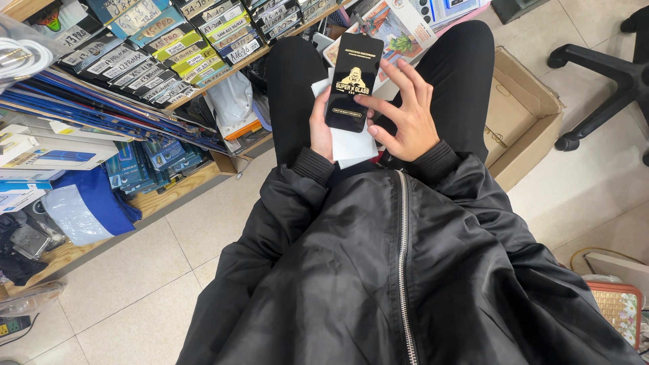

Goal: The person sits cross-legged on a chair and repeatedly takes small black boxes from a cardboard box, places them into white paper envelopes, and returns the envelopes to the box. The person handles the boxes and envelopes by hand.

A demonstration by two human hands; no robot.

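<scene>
Right now you are seated, with your left hand [322, 127] cupped under a small stack held above your lap: a flat black rectangular packet with gold print [352, 82] on top and white paper sleeves [351, 144] beneath it. Your left fingers are hidden behind the stack, so only the thumb side shows along its left edge, closed in a hold. Your right hand [404, 115] is spread, fingers fanned, with the thumb pressed on the lower right part of the black packet's face and the fingertips reaching over its right edge.

To judge by this, you are at the sorting or separating step: the black packet is steadied but not yet lifted away from the white sleeves. The next move seems to call for a firm pinch at the packet's right edge while the left hand keeps the sleeves from sliding along with it.

Around you, wooden shelves [169, 186] at your left carry rows of labelled flat boxes [169, 54], an open brown cardboard carton [524, 115] sits on the tiled floor beside your right leg, and a black office chair base [608, 74] stands well apart at the far right.
</scene>
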